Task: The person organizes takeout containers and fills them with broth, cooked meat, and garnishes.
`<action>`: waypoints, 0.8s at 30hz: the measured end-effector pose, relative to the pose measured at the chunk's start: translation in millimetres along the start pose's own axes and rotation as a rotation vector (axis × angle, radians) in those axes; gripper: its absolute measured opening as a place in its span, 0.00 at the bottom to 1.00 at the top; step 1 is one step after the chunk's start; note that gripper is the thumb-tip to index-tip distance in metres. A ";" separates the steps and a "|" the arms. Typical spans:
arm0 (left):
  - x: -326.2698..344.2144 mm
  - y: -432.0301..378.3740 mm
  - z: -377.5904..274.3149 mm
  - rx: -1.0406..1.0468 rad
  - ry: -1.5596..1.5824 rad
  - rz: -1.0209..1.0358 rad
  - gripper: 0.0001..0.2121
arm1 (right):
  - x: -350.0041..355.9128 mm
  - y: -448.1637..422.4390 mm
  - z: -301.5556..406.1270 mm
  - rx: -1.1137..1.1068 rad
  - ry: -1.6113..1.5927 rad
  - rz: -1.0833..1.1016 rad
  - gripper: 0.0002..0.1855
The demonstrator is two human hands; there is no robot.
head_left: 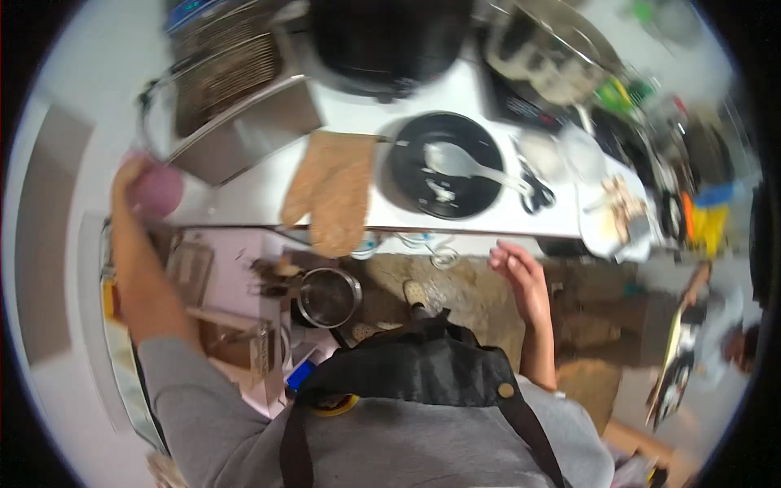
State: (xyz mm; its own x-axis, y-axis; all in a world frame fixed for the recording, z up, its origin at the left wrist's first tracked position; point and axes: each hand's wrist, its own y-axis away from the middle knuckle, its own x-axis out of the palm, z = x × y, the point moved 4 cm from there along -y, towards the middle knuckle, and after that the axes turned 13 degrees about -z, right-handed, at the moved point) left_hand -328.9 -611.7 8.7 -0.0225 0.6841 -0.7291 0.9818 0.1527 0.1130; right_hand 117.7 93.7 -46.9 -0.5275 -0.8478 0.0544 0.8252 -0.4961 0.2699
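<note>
At the far left end of the white counter (244, 210), my left hand (127, 174) grips a pink round object (160, 189), blurred, perhaps a bowl. My right hand (521, 274) hangs in the air just off the counter's front edge, empty, its fingers loosely apart. Ahead of it stands a black pan (415, 195) with white bits inside. A pale ladle-like spoon (451, 160) rests in the pan, its handle over the rim. Left of the pan lies a tan oven mitt (338, 183), partly overhanging the edge. Black-handled scissors (537, 195) lie to the pan's right.
A metal fryer-like box with wire baskets (226, 73), a large black pot (390, 36) and a metal pot (549, 61) line the back. A white board with food pieces (616, 213) sits right. Below are a strainer (329, 296) and shelving. Another person (723, 329) is far right.
</note>
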 end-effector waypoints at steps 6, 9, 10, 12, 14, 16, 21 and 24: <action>-60.5 -15.0 4.2 -0.315 0.101 -0.294 0.22 | -80.1 -17.3 47.0 -0.589 0.431 -0.708 0.11; -112.2 2.3 -30.0 -0.231 0.355 -0.381 0.29 | -103.2 -40.5 62.7 -0.885 0.811 -0.825 0.13; -120.8 12.4 -34.9 -0.197 0.447 -0.404 0.30 | -103.2 -53.9 68.3 -0.940 0.908 -0.806 0.15; -126.8 41.0 -53.4 -0.065 0.583 -0.483 0.26 | -94.9 -71.9 85.8 -1.026 0.987 -0.813 0.17; -145.2 86.7 -79.7 0.081 0.708 -0.583 0.23 | -88.1 -87.8 110.2 -1.132 1.110 -0.714 0.20; -172.8 132.9 -108.2 0.259 0.969 -0.658 0.22 | -100.5 -108.9 114.0 -1.123 1.254 -0.532 0.21; -81.0 274.6 -214.1 0.500 1.299 -0.413 0.23 | -122.8 -121.9 126.5 -1.056 1.065 -0.487 0.12; 1.7 351.5 -239.9 0.265 1.257 -0.654 0.21 | -123.1 -116.3 136.0 -1.064 0.872 -0.521 0.10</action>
State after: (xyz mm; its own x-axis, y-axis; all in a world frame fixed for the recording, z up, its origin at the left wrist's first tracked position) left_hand -29.1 -385.8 209.1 -0.4855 0.7295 0.4818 0.7329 0.6401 -0.2306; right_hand 59.2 281.3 45.8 -0.8379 -0.1849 -0.5135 0.5445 -0.3476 -0.7634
